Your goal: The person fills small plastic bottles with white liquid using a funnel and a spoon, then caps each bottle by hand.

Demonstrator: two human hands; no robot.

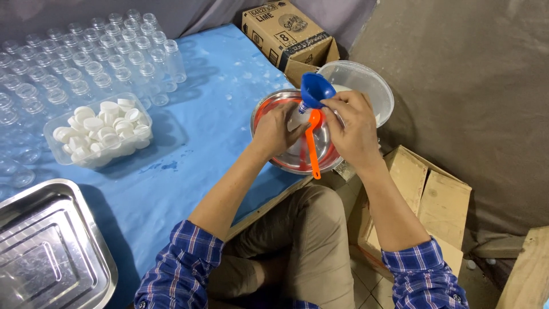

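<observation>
Steadying a small clear bottle point(297, 117) over a round steel basin point(269, 114) at the bench point(200, 143) edge, left hand point(277, 130) closed around the bottle's body, right hand point(351, 129) pinched narrow on the blue funnel point(316, 90) seated in its neck, orange spoon point(313, 150) dangling between. Likely risks: funnel tipping off the narrow neck, bottle slipping sideways, powder or liquid spilling into the basin. Beyond, a white-filled plastic tub point(377, 86), a tray of white caps point(100, 129) and rows of empty bottles point(86, 57).
</observation>
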